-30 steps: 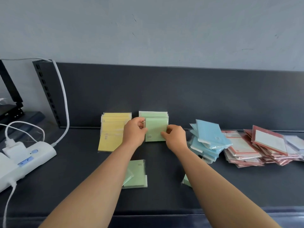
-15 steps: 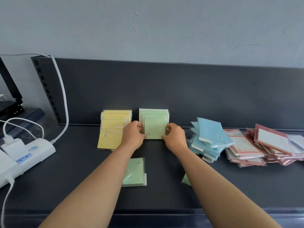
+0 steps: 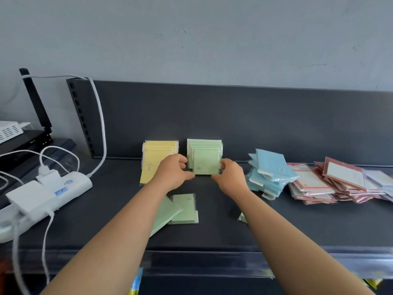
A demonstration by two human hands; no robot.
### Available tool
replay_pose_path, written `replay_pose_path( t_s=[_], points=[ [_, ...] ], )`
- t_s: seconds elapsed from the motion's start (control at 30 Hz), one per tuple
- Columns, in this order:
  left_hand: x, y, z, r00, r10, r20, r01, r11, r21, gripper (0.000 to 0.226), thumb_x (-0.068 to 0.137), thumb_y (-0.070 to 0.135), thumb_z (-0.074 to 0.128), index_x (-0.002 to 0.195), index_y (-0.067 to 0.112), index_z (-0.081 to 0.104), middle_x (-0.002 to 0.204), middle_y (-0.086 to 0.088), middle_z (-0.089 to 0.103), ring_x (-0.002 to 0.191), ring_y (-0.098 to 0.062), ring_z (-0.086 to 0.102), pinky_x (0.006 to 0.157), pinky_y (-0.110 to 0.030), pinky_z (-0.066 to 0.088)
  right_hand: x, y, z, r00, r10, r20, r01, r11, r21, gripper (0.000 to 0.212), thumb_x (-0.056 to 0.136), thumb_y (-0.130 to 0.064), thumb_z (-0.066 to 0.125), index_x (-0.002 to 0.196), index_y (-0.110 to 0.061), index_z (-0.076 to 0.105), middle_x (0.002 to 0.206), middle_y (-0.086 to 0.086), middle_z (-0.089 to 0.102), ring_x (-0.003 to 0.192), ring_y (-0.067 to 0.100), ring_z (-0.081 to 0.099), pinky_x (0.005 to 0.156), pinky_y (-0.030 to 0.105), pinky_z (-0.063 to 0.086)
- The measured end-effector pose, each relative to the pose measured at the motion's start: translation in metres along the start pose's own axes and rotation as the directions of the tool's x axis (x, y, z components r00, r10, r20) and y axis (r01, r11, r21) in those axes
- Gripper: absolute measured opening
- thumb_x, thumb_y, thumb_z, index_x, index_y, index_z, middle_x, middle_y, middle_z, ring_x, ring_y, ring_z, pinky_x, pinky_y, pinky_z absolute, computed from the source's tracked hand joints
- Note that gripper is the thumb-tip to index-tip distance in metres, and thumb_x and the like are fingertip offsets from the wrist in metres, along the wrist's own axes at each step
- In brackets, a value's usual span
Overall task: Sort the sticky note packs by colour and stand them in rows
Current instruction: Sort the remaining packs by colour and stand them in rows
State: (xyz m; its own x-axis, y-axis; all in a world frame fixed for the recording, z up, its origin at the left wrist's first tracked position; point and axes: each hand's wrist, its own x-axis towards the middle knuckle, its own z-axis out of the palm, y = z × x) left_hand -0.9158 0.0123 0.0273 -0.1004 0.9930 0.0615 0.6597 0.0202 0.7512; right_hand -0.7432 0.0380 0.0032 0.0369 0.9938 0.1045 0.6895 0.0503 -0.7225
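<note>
We've got the yellow row [image 3: 159,154] and green row [image 3: 204,145] standing mid-frame. Our left hand [image 3: 172,175] and right hand [image 3: 230,177] pinch the front green pack [image 3: 205,165] by its edges. Loose green packs [image 3: 185,207] lower centre, blue pile [image 3: 270,173] and red pile [image 3: 331,182] at right aren't sorted yet.

Shelf [image 3: 212,235], back panel [image 3: 234,116] behind it; two rows of packs stand against the panel mid-shelf: first row [image 3: 159,153] on the left, second row [image 3: 205,160] just beside it on the right; left hand [image 3: 172,173] grips the second row's left edge, right hand [image 3: 230,177] its right edge; loose packs [image 3: 185,207] lie flat in front, partly under the left forearm; heap [image 3: 270,173] right of the rows, flat piles [image 3: 319,184] beyond, touching it; power strip [image 3: 53,194] far left; cable [image 3: 100,124] runs up the panel's left edge.
</note>
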Motion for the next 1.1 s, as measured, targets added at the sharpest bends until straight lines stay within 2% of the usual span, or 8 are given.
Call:
replay_pose_path(
  t_s=[0.13,0.3,0.5,0.67,0.77,0.83,0.93,1.1],
  points=[
    [-0.029,-0.009,-0.023,0.972,-0.029,0.234,0.002,0.993,0.116,0.073,0.077,0.031,0.081,0.139,0.013,0.048,0.135,-0.001,0.054,0.119,-0.017,0.054,0.090,-0.026,0.043,-0.026,-0.004,0.000,0.996,-0.010,0.093,0.003,0.997,0.082,0.057,0.085,-0.011,0.069,0.137,-0.007,0.047,0.127,0.007,0.058,0.112,0.019,0.057,0.090,0.026,0.047],
    [-0.054,-0.028,-0.039,0.927,-0.139,0.348,0.038,0.958,0.284,0.100,0.067,0.039,0.086,0.148,0.013,0.034,0.148,-0.002,0.043,0.132,-0.020,0.044,0.108,-0.034,0.039,-0.057,-0.008,0.004,0.988,-0.023,0.154,0.001,0.990,0.138,0.051,0.085,-0.010,0.070,0.133,-0.008,0.051,0.124,0.006,0.059,0.108,0.017,0.057,0.081,0.023,0.046],
    [-0.075,-0.044,-0.040,0.940,-0.205,0.272,0.049,0.873,0.486,0.101,0.059,0.043,0.084,0.142,0.014,0.034,0.138,-0.006,0.043,0.121,-0.024,0.046,0.096,-0.039,0.050,-0.083,-0.015,0.011,0.987,-0.024,0.161,0.000,0.989,0.146,0.048,0.085,-0.008,0.069,0.131,-0.008,0.054,0.123,0.005,0.061,0.108,0.016,0.058,0.087,0.025,0.047],
    [-0.079,-0.040,-0.042,0.970,-0.160,0.184,0.152,0.987,0.058,0.093,0.067,0.044,0.074,0.146,0.036,0.026,0.140,-0.006,0.036,0.116,-0.027,0.048,0.082,-0.035,0.050,-0.100,-0.020,0.007,0.978,-0.110,0.179,0.068,0.972,0.226,0.033,0.083,-0.010,0.071,0.115,-0.017,0.064,0.104,-0.004,0.066,0.097,0.011,0.063,0.088,0.027,0.052],
    [-0.076,-0.027,-0.039,0.983,-0.138,0.123,0.163,0.961,-0.222,0.079,0.069,0.051,0.075,0.137,0.037,0.038,0.137,-0.002,0.043,0.114,-0.023,0.051,0.087,-0.034,0.047,-0.106,-0.021,-0.001,0.963,-0.164,0.214,0.089,0.942,0.323,0.025,0.080,-0.012,0.075,0.103,-0.019,0.069,0.099,-0.004,0.071,0.094,0.010,0.067,0.089,0.029,0.055],
    [-0.073,-0.017,-0.033,0.979,-0.173,0.106,0.200,0.910,-0.364,0.092,0.052,0.064,0.078,0.130,0.033,0.042,0.130,-0.001,0.050,0.109,-0.022,0.057,0.087,-0.038,0.055,-0.108,-0.023,-0.008,0.953,-0.199,0.227,0.094,0.910,0.405,0.025,0.078,-0.011,0.077,0.101,-0.018,0.070,0.097,-0.002,0.072,0.092,0.011,0.069,0.086,0.026,0.056],
    [-0.070,-0.003,-0.021,0.977,-0.187,0.099,0.212,0.870,-0.445,0.105,0.037,0.075,0.077,0.123,0.025,0.045,0.125,-0.003,0.052,0.106,-0.022,0.059,0.080,-0.037,0.060,-0.105,-0.026,-0.013,0.951,-0.237,0.198,0.132,0.892,0.433,0.021,0.079,-0.010,0.077,0.097,-0.019,0.070,0.093,-0.002,0.074,0.087,0.011,0.070,0.081,0.023,0.056],
    [-0.060,0.016,-0.003,0.988,-0.114,0.102,0.147,0.895,-0.421,0.056,0.075,0.068,0.065,0.098,0.018,0.059,0.103,-0.001,0.067,0.091,-0.018,0.068,0.078,-0.035,0.060,-0.081,-0.017,-0.015,0.991,-0.132,0.032,0.111,0.923,0.368,0.011,0.085,-0.017,0.069,0.090,-0.007,0.071,0.089,0.016,0.071,0.069,0.015,0.057,0.069,0.034,0.050]
  ],
)
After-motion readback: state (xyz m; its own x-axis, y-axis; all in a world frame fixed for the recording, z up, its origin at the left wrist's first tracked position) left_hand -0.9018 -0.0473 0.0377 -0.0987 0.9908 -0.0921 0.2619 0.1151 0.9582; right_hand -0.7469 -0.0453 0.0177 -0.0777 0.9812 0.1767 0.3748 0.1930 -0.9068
